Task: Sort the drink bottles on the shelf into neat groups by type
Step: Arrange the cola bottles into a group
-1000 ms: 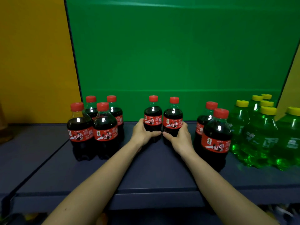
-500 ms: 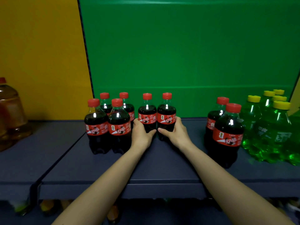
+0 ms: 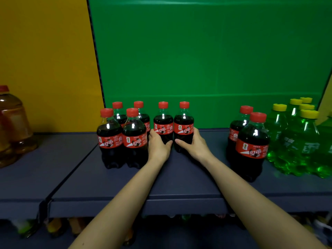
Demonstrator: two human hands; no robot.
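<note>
Head view: left hand point(image 3: 158, 147) and right hand point(image 3: 195, 147) each wrapped round one cola btl of the middle pair point(image 3: 173, 126), standing on shelf point(image 3: 179, 182) just beside the four-cola cluster point(image 3: 124, 137). Judged part done: two colas point(image 3: 248, 141) remain by green btls point(image 3: 296, 139).

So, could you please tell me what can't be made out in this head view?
- Lower halves of the two held cola bottles: covered by the left hand and right hand.
- Amber jug: cut off by the left edge.
- Rear green bottles: hidden behind the front ones.
- Items under the shelf: dark, blurred.
</note>
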